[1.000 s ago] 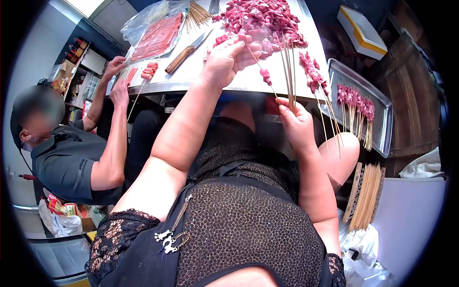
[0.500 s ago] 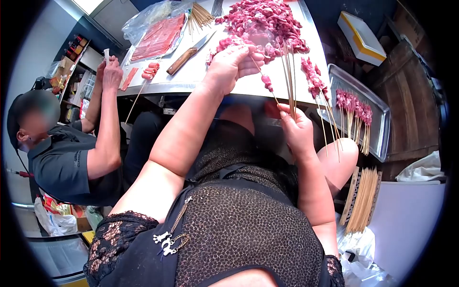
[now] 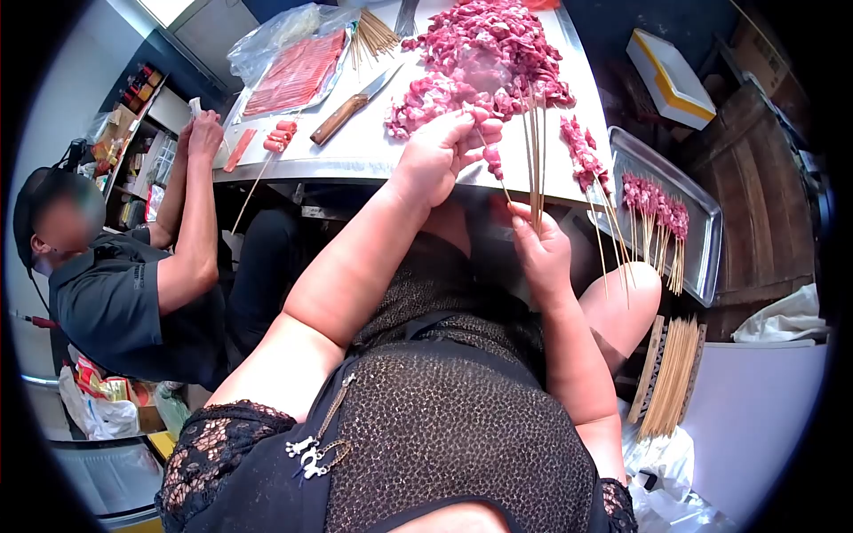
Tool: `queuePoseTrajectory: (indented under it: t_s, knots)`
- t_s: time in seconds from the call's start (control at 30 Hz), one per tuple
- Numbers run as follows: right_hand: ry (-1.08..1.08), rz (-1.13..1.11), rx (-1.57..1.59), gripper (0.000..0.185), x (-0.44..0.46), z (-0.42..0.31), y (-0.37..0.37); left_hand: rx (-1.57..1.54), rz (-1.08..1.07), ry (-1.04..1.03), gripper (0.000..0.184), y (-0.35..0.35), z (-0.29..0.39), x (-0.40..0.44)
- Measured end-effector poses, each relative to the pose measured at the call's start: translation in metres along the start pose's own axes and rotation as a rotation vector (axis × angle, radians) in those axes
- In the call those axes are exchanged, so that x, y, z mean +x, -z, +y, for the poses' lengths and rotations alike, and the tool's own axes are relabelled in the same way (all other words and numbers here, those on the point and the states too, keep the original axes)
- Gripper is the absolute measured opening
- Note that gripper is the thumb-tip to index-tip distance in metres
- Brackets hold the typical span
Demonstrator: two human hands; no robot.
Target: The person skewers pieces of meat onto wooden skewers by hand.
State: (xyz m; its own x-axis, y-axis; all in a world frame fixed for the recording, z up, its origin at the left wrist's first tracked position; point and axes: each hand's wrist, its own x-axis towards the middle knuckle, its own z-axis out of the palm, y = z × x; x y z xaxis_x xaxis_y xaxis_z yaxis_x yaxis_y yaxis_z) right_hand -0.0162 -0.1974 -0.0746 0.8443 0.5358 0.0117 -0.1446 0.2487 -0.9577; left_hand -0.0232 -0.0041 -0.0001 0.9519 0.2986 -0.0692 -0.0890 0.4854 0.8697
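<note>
My right hand is closed round a bundle of thin skewers that point up, with one skewer slanting left from its fingertips. On that skewer is a piece of meat. My left hand pinches a piece of meat at the upper end of the same skewer. Just beyond it, a large heap of raw pink meat pieces covers part of the white table. Right of my hands, several loaded skewers rest at the table's edge, their sticks hanging over.
At the left a co-worker raises both hands. Near them lie a knife, a tray of red strips and a skewer of rolls. A metal tray holds finished skewers; bare sticks stand below it.
My left hand has come down and right along the skewer, nearer my right hand. The co-worker's hands have risen from the table's edge, holding something pale.
</note>
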Motion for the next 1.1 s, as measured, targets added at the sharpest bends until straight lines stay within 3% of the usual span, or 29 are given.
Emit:
queuePoseTrajectory:
  t_s: [0.17, 0.37, 0.57, 0.63, 0.67, 1.1]
  knots:
    - [-0.02, -0.023, 0.047, 0.02, 0.0, -0.006, -0.002, 0.014, -0.057, 0.052, 0.024, -0.004, -0.013, -0.008]
    - [-0.08, -0.059, 0.119, 0.022, 0.002, -0.009, 0.001, -0.207, 0.007, 0.015, 0.026, -0.013, -0.024, -0.006]
    - [0.04, -0.012, -0.202, 0.023, 0.002, 0.0, -0.004, -0.298, 0.13, -0.062, 0.028, -0.019, -0.017, 0.001]
    - [0.046, -0.054, -0.226, 0.023, 0.0, -0.001, -0.005, -0.366, 0.041, -0.07, 0.029, -0.012, -0.017, -0.002]
    - [0.05, -0.066, -0.23, 0.022, -0.001, 0.002, -0.005, -0.308, 0.132, -0.058, 0.033, -0.014, -0.018, -0.002]
    - [-0.189, -0.132, 0.281, 0.023, -0.002, -0.011, -0.013, -0.217, 0.027, 0.026, 0.04, -0.036, -0.022, 0.004]
